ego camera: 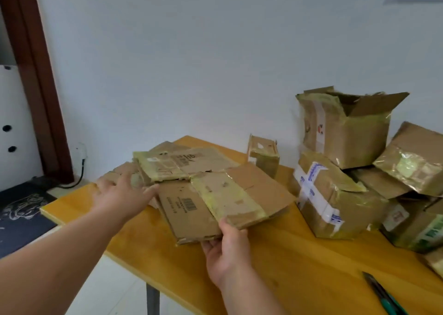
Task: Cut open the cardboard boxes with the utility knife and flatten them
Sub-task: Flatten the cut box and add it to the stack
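utility knife (pixel 383 295) lying diagonally, tip toward far-left, right hand (pixel 227 250) gripping flattened cardboard (pixel 239 194), left hand (pixel 119 192) fingers straight on stack

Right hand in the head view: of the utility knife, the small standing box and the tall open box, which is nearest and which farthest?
From the right hand:
1. Utility knife, lying at the table's near right edge.
2. Small standing box, behind the flattened pile.
3. Tall open box, atop the stack by the wall.

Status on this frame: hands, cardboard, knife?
Right hand pinches flattened box; left hand rests open on the stack. Utility knife idle at table edge. Uncut boxes wait right.
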The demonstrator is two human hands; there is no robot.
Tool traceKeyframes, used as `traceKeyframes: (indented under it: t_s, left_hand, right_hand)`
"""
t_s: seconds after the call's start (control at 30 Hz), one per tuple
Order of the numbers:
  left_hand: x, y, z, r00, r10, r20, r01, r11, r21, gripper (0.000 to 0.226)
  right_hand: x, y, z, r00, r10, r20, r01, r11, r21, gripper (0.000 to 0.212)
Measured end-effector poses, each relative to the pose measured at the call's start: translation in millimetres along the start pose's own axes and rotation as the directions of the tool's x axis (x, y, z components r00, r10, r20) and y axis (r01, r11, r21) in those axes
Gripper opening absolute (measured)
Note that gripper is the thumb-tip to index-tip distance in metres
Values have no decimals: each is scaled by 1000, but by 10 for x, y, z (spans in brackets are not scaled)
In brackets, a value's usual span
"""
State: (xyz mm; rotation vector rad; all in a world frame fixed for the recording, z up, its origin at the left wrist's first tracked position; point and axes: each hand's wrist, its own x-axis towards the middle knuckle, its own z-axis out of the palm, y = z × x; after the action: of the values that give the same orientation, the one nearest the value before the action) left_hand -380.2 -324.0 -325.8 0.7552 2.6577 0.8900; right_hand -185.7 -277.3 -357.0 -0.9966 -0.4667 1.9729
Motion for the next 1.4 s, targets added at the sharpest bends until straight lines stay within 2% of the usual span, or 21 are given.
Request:
traceKeyframes:
  t_s: [0.07, 0.1, 0.17, 0.2, 0.27, 0.33, 0.43, 0.63, 0.73, 0.83, 0.87, 0.93, 1.03, 1.1, 1.17, 1.23, 1.27, 1.33, 1.4]
  left_hand:
    - [-18, -30, 48, 976, -58, 211, 107, 967, -230, 89]
    - [-44, -20, 41, 945, -56, 322, 167, 930, -328, 82]
    - [-56, -4, 28, 877, 5, 480, 255, 841, -476, 50]
    - [-40, 8, 23, 863, 47, 504, 272, 796, -541, 42]
    - [30, 10, 7, 855, 119, 504, 265, 736, -623, 43]
    - [68, -3, -37, 852, 150, 501, 245, 732, -636, 49]
    - [127, -34, -148, 852, 174, 494, 198, 766, -611, 45]
    - [347, 39, -502, 891, 220, 397, -4, 878, -478, 35]
    - [555, 79, -687, 907, 224, 357, -58, 905, -422, 56]
    - [732, 163, -758, 932, 253, 260, -158, 928, -338, 60]
    - [794, 203, -746, 937, 275, 214, -213, 939, -271, 59]
    - [925, 290, -687, 945, 315, 95, -314, 949, -24, 60]
    - [1121, 323, -515, 923, 384, -32, -353, 878, 324, 66]
    - [1240, 252, -300, 910, 415, 23, -375, 797, 474, 67]
    - [1338, 137, -84, 917, 377, 130, -384, 745, 546, 70]
    - [1458, 28, 62, 945, 266, 191, -327, 796, 509, 79]
    - [1506, -5, 87, 961, 200, 191, -266, 853, 448, 88]
    - [1583, -66, 87, 984, 56, 168, -92, 972, 218, 104]
    - [1583, -116, 47, 975, -50, 215, 47, 999, 18, 105]
  right_hand:
    - [7, 112, 38, 998, 28, 48, -29, 999, 22, 39]
    - [8, 149, 51, 994, 53, 92, -54, 998, 12, 39]
    - [30, 174, 52, 972, 148, 184, -136, 988, -75, 37]
    - [37, 152, 33, 956, 203, 211, -175, 974, -142, 33]
    - [85, 47, -55, 950, 240, 202, -201, 960, -193, 31]
    - [140, -112, -162, 975, 171, 143, -159, 983, -87, 34]
    - [184, -326, -238, 998, 47, 31, -50, 993, 111, 34]
    - [172, -233, -70, 997, 61, 41, -57, 994, -97, 17]
    - [174, -182, 59, 997, 36, 69, -26, 990, -138, 14]
    - [198, -145, 217, 994, 14, 104, -2, 993, -117, 11]
    - [203, -136, 284, 994, 12, 107, -1, 995, -103, 11]
    - [237, -119, 395, 993, 41, 115, -36, 998, -46, 13]
    - [361, -87, 418, 980, 151, 129, -142, 987, -74, 24]
    - [466, -85, 360, 973, 205, 108, -186, 969, -160, 37]
    - [539, -120, 306, 968, 234, 87, -212, 955, -209, 43]
    - [562, -177, 291, 971, 229, 76, -207, 953, -221, 39]
    - [564, -201, 298, 975, 214, 64, -197, 958, -210, 35]
    - [591, -213, 293, 989, 147, 33, -138, 973, -184, 25]
    - [636, -191, 266, 999, 45, -15, -47, 981, -187, 17]
